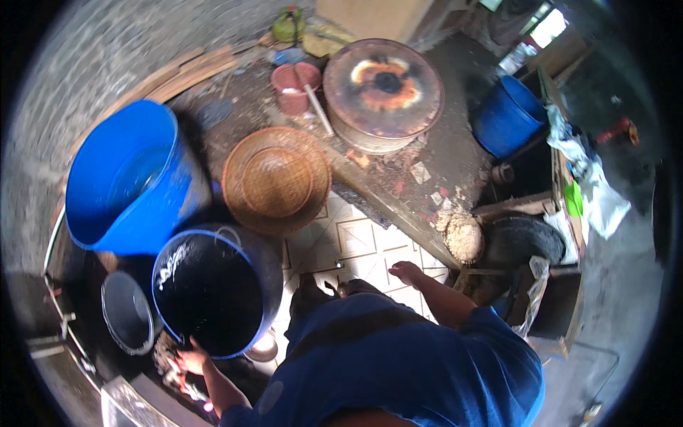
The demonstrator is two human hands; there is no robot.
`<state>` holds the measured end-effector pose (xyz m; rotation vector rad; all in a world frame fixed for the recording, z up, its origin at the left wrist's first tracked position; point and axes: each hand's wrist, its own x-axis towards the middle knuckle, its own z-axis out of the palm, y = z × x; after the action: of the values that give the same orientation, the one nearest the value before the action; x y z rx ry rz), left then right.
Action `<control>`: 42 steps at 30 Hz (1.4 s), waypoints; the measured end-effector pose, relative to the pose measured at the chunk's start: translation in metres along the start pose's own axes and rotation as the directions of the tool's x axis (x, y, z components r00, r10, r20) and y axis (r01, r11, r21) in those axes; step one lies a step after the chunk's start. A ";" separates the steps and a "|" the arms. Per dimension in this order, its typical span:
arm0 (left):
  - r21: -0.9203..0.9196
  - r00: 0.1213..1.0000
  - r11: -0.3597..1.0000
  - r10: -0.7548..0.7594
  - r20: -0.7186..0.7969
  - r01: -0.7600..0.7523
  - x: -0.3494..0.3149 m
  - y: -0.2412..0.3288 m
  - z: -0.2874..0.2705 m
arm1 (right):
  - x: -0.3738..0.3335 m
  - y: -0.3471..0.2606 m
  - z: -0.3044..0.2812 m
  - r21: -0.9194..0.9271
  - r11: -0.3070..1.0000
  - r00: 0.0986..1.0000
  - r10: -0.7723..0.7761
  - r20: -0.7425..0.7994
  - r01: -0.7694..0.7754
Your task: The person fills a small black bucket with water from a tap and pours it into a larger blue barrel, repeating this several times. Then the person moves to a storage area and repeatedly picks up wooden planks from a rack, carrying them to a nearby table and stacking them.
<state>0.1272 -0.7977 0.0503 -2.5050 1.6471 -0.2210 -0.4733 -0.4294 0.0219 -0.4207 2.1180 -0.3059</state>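
My left hand (191,357) is low at the left, its fingers apart, close to the rim of a large blue-rimmed drum (158,302) holding dark liquid. I cannot tell whether it touches the rim. A crumpled, cloth-like heap (168,363) lies beside that hand. My right hand (407,272) hangs over the pale tiled floor (356,238), its fingers loosely curled with nothing visible in them. Beyond the drum sits a round woven bamboo basket (277,178). A grey bucket (128,313) stands to the drum's left.
A tall blue barrel (121,178) stands at left. Farther off are a wide round lidded vessel (384,89), a red basket (293,99) and a green gas cylinder (287,27). Another blue barrel (506,117), a pale heap (464,238) and a black tub (523,242) are at right. A low ledge (384,192) crosses the floor.
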 end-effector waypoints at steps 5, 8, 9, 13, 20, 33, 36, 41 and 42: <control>-0.068 0.998 0.996 0.051 -0.033 -0.053 0.009 -0.014 0.030 | -0.014 0.004 0.018 -0.057 0.988 0.989 0.144 0.032 -0.142; 0.041 0.988 0.994 0.108 -0.109 -0.104 0.013 -0.021 0.049 | -0.024 -0.001 0.021 -0.047 0.991 0.992 0.123 0.008 -0.122; 0.075 0.994 0.993 0.099 -0.038 -0.096 0.017 -0.022 0.054 | -0.026 -0.003 0.022 -0.001 0.987 0.987 0.160 0.011 -0.160; 0.028 0.995 0.998 0.056 -0.086 -0.053 0.018 -0.021 0.061 | -0.033 -0.010 0.021 0.252 0.932 0.964 0.235 0.126 -0.260; 0.023 0.941 0.995 0.098 -0.323 -0.095 0.010 0.014 0.030 | -0.035 0.021 0.005 -0.062 0.951 0.953 0.302 0.000 -0.302; -0.197 0.700 0.762 0.416 -0.581 -0.616 -0.069 0.197 -0.114 | -0.004 -0.020 -0.107 0.036 0.982 0.954 -0.169 -0.249 0.184; -0.423 0.592 0.463 0.765 -0.253 -0.779 -0.142 0.298 -0.125 | -0.009 -0.045 -0.154 -0.112 0.827 0.744 -0.548 -0.382 0.551; -0.288 -0.098 -0.173 0.962 -0.256 -0.942 -0.316 0.481 -0.102 | -0.030 -0.055 -0.225 -0.098 0.514 0.455 -0.821 -0.346 0.852; -0.837 -0.070 0.015 0.996 0.063 -0.547 -0.352 0.516 -0.105 | -0.031 -0.055 -0.238 -0.052 0.472 0.442 -0.854 -0.274 0.880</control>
<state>-0.4951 -0.6805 0.0373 -0.6428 2.6325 1.4453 -0.6468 -0.4534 0.1942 -1.5094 1.9268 -1.1228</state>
